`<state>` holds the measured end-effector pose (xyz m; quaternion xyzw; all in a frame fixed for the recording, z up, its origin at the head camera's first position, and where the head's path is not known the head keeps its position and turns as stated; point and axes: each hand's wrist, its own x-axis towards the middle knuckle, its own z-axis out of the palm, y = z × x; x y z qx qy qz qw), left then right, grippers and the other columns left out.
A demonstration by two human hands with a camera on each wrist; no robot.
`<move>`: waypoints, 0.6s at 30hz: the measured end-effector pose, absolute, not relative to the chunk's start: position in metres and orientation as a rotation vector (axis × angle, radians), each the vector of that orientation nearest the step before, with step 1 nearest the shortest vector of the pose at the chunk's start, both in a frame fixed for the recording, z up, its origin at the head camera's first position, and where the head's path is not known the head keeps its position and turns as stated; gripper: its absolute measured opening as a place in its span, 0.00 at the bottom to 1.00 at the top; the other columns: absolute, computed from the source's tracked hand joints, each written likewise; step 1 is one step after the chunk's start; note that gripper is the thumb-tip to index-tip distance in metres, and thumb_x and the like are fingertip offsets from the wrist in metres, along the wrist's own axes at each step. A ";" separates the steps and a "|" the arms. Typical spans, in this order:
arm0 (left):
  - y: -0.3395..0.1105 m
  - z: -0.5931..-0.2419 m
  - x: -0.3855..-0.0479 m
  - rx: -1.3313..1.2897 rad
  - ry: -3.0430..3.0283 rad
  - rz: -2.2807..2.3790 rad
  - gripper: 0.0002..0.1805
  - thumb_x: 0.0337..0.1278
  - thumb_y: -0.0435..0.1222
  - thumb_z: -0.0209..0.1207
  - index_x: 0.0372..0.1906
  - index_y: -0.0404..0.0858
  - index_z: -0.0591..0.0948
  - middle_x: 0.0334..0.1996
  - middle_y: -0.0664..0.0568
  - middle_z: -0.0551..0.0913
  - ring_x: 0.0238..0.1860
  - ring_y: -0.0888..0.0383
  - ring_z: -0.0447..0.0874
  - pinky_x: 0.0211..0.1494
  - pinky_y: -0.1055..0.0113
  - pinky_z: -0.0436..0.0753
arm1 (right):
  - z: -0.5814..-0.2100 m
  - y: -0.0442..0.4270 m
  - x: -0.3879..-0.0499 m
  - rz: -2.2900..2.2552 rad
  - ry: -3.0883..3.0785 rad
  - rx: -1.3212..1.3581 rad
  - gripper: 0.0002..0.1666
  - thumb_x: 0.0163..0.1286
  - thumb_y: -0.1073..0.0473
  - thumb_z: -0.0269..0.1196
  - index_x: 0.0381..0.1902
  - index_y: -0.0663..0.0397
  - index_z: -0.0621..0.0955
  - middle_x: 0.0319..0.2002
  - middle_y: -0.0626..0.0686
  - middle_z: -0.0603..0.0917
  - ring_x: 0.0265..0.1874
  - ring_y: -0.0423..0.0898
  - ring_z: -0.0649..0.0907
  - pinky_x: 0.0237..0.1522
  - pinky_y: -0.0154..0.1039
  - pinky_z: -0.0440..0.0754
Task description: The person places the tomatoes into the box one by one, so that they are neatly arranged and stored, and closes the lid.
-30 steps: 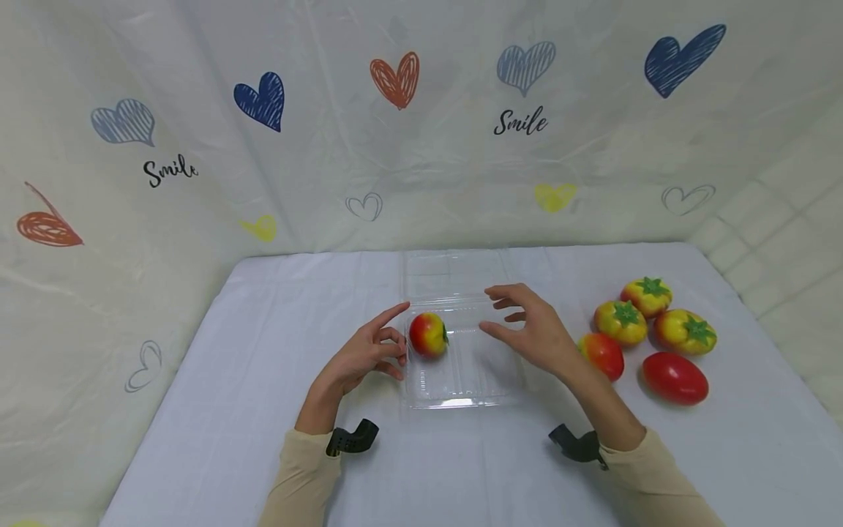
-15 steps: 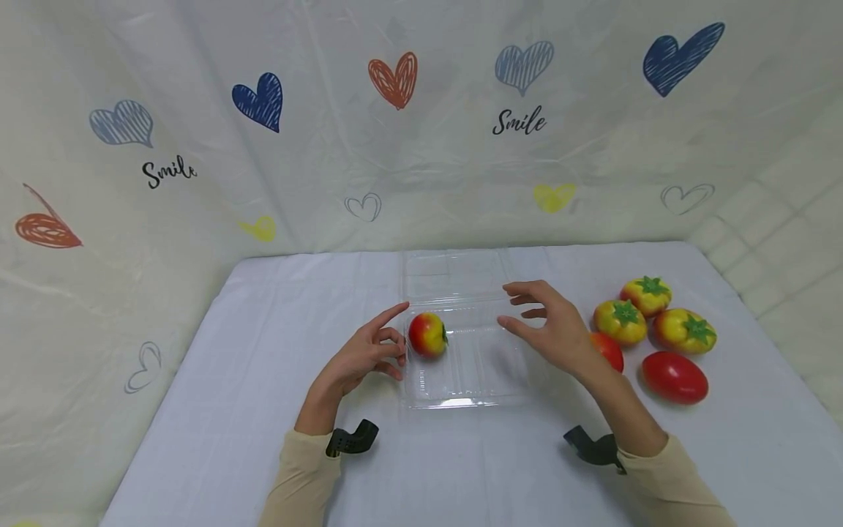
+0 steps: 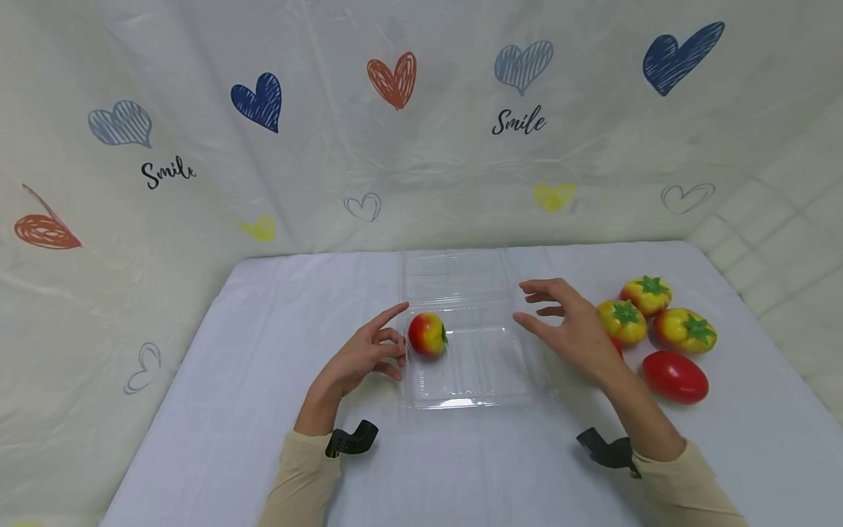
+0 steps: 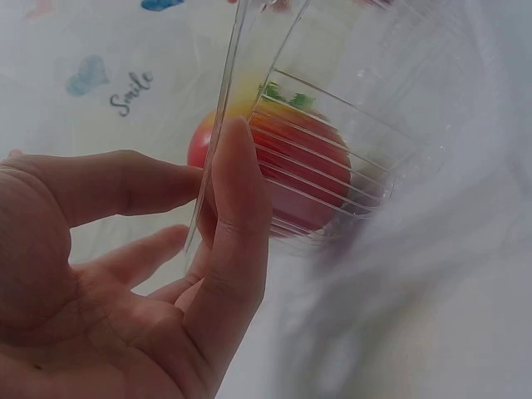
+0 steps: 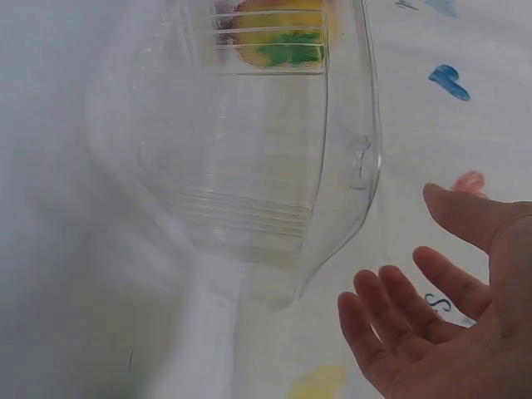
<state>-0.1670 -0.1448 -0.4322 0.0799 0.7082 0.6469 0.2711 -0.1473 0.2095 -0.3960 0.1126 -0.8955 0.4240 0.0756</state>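
Observation:
A clear plastic clamshell box [image 3: 487,366] lies on the white table, its lid [image 3: 454,274] folded back behind it. Inside, at the left, sits a round red-and-yellow fruit [image 3: 427,336] with a green calyx. My left hand [image 3: 362,356] pinches the box's left rim [image 4: 218,116] between thumb and fingers, close beside the fruit. Just past the box's right edge is my right hand [image 3: 571,329], fingers spread and holding nothing. In the right wrist view, a gap shows between that hand and the box wall [image 5: 332,191].
Right of my right hand, several fruits are grouped: yellow ones [image 3: 620,322] with green star-shaped calyxes, and a smooth red oval one [image 3: 675,377]. Another red one is mostly hidden behind the hand. A white curtain [image 3: 448,154] printed with hearts hangs behind the table.
My right hand has moved right, from above the box to beyond its right edge, now covering more of one red fruit. My left hand and the fruit in the box stay put.

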 end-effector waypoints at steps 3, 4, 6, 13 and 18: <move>-0.145 -0.433 -0.167 0.220 1.906 1.745 0.41 0.71 0.29 0.56 0.84 0.52 0.56 0.36 0.51 0.77 0.34 0.54 0.82 0.37 0.62 0.92 | -0.397 0.212 -0.147 1.268 -2.678 0.335 0.30 0.70 0.51 0.71 0.67 0.51 0.78 0.62 0.56 0.81 0.59 0.54 0.83 0.55 0.21 0.81; -0.145 -0.433 -0.167 0.221 1.904 1.746 0.41 0.71 0.29 0.56 0.84 0.52 0.56 0.36 0.51 0.77 0.34 0.55 0.82 0.37 0.62 0.92 | -0.397 0.213 -0.146 1.271 -2.676 0.336 0.30 0.70 0.51 0.71 0.67 0.51 0.78 0.62 0.56 0.80 0.59 0.54 0.83 0.54 0.16 0.78; -0.145 -0.433 -0.167 0.222 1.901 1.749 0.41 0.71 0.29 0.56 0.84 0.52 0.56 0.36 0.51 0.77 0.34 0.55 0.82 0.37 0.62 0.92 | -0.398 0.215 -0.146 1.276 -2.671 0.338 0.30 0.71 0.51 0.70 0.67 0.52 0.77 0.62 0.57 0.80 0.59 0.55 0.82 0.52 0.12 0.73; -0.146 -0.432 -0.168 0.221 1.890 1.761 0.42 0.70 0.29 0.56 0.84 0.51 0.56 0.36 0.51 0.77 0.34 0.54 0.82 0.37 0.63 0.91 | -0.395 0.224 -0.141 1.254 -2.681 0.318 0.30 0.72 0.50 0.69 0.68 0.52 0.77 0.63 0.57 0.80 0.58 0.53 0.81 0.51 0.09 0.70; -0.146 -0.433 -0.168 0.213 1.891 1.755 0.41 0.71 0.29 0.56 0.84 0.52 0.56 0.36 0.51 0.76 0.35 0.54 0.82 0.37 0.63 0.91 | -0.394 0.230 -0.139 1.248 -2.683 0.299 0.30 0.71 0.51 0.70 0.68 0.51 0.77 0.62 0.57 0.80 0.57 0.51 0.81 0.51 0.10 0.71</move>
